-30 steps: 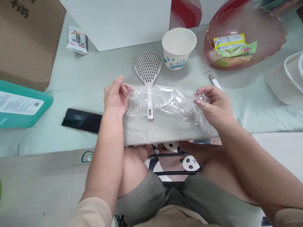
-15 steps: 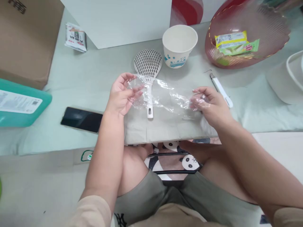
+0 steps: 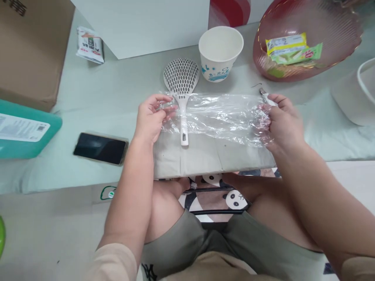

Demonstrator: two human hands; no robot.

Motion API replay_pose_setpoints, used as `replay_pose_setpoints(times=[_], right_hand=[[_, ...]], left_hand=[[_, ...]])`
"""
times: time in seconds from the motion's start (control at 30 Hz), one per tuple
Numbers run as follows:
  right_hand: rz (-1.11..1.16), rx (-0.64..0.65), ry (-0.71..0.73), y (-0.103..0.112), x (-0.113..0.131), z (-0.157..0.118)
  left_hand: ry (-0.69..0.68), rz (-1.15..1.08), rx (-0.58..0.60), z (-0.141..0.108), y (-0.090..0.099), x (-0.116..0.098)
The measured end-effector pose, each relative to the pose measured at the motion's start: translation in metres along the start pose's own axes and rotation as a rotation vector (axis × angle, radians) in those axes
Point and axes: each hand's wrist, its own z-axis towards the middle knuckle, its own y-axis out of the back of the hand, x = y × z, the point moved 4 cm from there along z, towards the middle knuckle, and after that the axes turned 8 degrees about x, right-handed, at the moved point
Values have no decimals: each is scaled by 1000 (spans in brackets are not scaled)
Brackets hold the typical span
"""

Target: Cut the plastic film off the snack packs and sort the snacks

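A clear plastic bag (image 3: 222,117) is stretched sideways between my hands, wrinkled and shiny. My left hand (image 3: 154,117) grips its left end, fingers bent, close to the handle of a white slotted skimmer (image 3: 181,78). That skimmer lies with its holed bowl pointing away from me; I cannot tell whether its handle is under the plastic or in it. Bunched plastic at the right end is held in my right hand (image 3: 283,119). Partly covered by that hand is a white utility knife (image 3: 267,96).
A paper cup (image 3: 215,70) stands behind the skimmer. To its right is a pink glass bowl (image 3: 263,66) with wrapped snacks, then a white container (image 3: 348,97). Leftward are a phone (image 3: 101,148), a snack packet (image 3: 90,47), a teal container (image 3: 43,128) and a cardboard box (image 3: 32,50).
My right hand has moved right and slightly up, over the knife. The plastic bag has been drawn out longer and spread wider. My left hand has stayed almost in place.
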Motion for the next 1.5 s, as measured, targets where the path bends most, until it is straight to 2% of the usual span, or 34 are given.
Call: replay_pose_setpoints(times=[0.13, 0.23, 0.33, 0.4, 0.5, 0.6, 0.67, 0.73, 0.87, 1.0, 1.13, 1.3, 1.37, 1.5], right_hand=[[11, -77, 94, 13, 2, 8], [-78, -145, 353, 23, 7, 12], [-318, -32, 653, 22, 10, 8], [-507, 38, 714, 19, 8, 3], [-732, 60, 853, 13, 11, -10], [-817, 134, 1107, 2, 15, -26], [-850, 237, 1207, -7, 12, -34], [-935, 348, 1211, -16, 4, -37], [-1221, 540, 1073, -28, -18, -34], [-1406, 639, 926, -30, -32, -31], [-1502, 660, 829, -29, -36, -30], [-1533, 654, 799, -32, -35, -31], [-1536, 656, 797, -32, -34, -32], [-1519, 648, 799, -31, -32, -33]], left_hand=[[41, 53, -18, 0, 2, 1], [58, 82, 23, -1, 3, 1], [13, 163, 108, -4, 1, -2], [-4, 201, 174, -6, -1, -4], [30, 208, 222, -11, -5, -7], [84, 180, 218, -16, -8, -9], [80, 180, 250, -18, -10, -11], [56, 192, 307, -20, -12, -12], [67, 207, 399, -22, -13, -12], [52, 190, 388, -21, -9, -14], [63, 227, 274, -17, -4, -12], [140, 313, 64, -9, 5, -1], [109, 340, 51, -7, 7, 2], [3, 297, 100, -6, 6, -1]])
